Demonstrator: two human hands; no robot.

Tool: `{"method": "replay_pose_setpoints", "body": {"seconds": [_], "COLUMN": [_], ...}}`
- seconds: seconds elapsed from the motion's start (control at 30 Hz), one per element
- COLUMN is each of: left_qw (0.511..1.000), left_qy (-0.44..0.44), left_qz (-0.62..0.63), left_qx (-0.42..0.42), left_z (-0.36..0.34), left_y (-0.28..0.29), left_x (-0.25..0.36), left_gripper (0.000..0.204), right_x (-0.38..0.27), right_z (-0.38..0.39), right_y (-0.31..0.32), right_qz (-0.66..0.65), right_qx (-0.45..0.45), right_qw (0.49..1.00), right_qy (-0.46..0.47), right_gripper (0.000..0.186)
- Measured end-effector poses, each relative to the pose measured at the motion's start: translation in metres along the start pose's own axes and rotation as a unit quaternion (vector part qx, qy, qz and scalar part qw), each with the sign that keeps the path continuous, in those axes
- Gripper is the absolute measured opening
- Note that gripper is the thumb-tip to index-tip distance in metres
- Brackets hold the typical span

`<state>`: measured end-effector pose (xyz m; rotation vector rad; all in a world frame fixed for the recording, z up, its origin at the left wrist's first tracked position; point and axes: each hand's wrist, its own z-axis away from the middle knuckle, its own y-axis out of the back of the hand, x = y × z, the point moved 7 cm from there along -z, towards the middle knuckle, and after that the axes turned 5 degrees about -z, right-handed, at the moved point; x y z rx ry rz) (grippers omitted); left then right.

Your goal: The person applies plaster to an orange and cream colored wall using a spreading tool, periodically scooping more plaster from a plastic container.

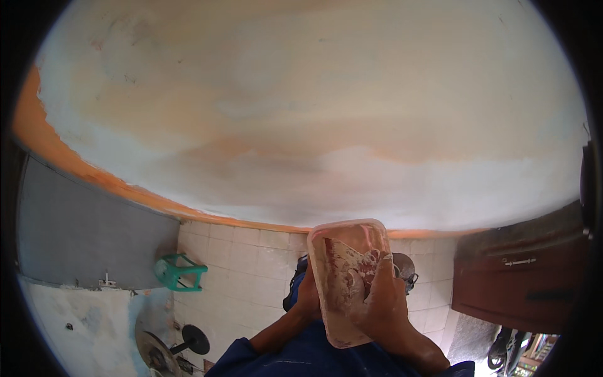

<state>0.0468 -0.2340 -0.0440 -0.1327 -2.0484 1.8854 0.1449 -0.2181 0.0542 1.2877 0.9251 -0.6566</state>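
Note:
A shallow rectangular plastic tub [350, 230], pinkish and smeared with pale filler, is held in front of my body. My left hand [307, 290] is closed on its left side, with most of the fingers hidden behind it. Inside the tub, my right hand [379, 300] is closed around a putty knife, its fingers dusted with white. The wide putty knife blade [343, 252] is coated in filler and lies against the tub's inside; its handle is mostly covered by my hand. Ahead stands a wall [301, 125] with patchy white filler over orange and beige paint.
A green plastic stool [182, 273] stands on the white tiled floor [232, 264] at left, near a grey panel [88, 213]. Below it are a round disc [156, 353] and a dark round-ended object [195, 339]. At right is a dark red-brown door [515, 292]; a vehicle's wheel [498, 349] shows beyond it.

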Motion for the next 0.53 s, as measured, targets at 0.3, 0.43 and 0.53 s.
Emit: {"method": "replay_pose_setpoints", "body": {"seconds": [0.3,0.43,0.53], "left_qw": [0.967,0.982,0.977], "left_qy": [0.001,0.004,0.008], "left_qz": [-0.212,-0.123,-0.130], "left_qx": [0.139,0.140,0.169], "left_z": [-0.001,-0.004,-0.006], "left_y": [0.013,0.012,0.022], "left_x": [0.001,0.000,0.002], "left_gripper": [0.053,0.057,0.061], "right_x": [0.000,0.006,-0.001], "right_z": [-0.006,-0.004,0.001], "right_y": [0.001,0.009,0.021], "right_qz": [0.008,-0.017,-0.096], "right_qx": [-0.024,-0.017,0.012], "right_qw": [1.000,0.999,0.995], "right_qy": [0.015,-0.030,-0.011], "right_gripper": [0.036,0.039,0.043]}}
